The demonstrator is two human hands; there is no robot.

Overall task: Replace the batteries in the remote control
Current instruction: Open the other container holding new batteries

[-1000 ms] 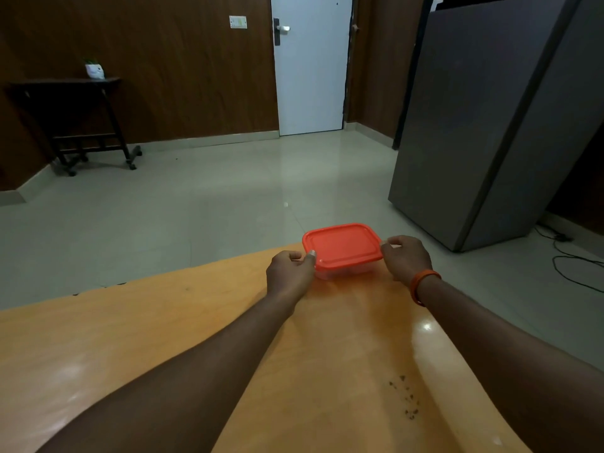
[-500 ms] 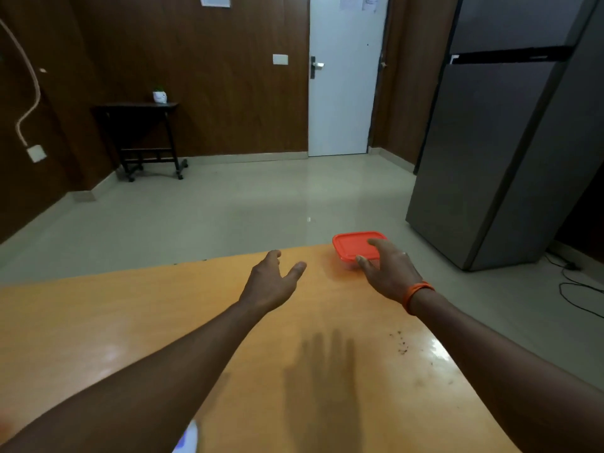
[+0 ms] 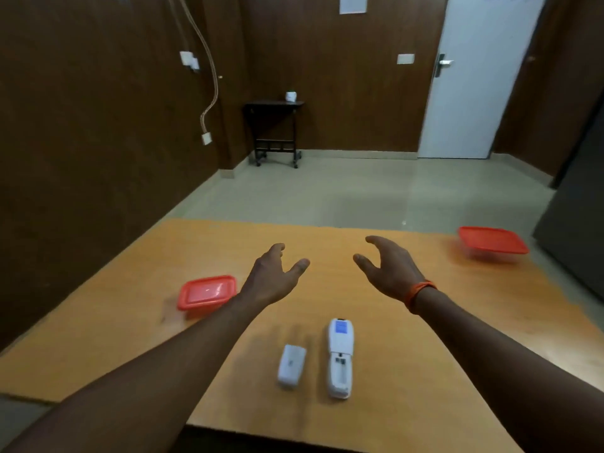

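From the head camera I see my left hand point(image 3: 273, 278) and right hand point(image 3: 389, 271) spread, holding nothing, above the wooden table point(image 3: 130, 322); the white remote point(image 3: 340, 362) lies back-up nearer me, its battery cover point(image 3: 292, 365) off just left; one red-lidded box point(image 3: 206, 291) sits far left, another point(image 3: 493, 240) far right.

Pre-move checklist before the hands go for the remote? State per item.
1. Left hand empty and open: ok.
2. Right hand empty and open: ok.
3. Remote control lying flat on the table, between the forearms, nothing on it: ok.
4. Battery cover off, lying apart to the remote's left: ok.
5. Batteries in the open compartment: cannot tell, too blurred.
6. Fresh batteries at hand: cannot tell; left container and right container both have red lids on.
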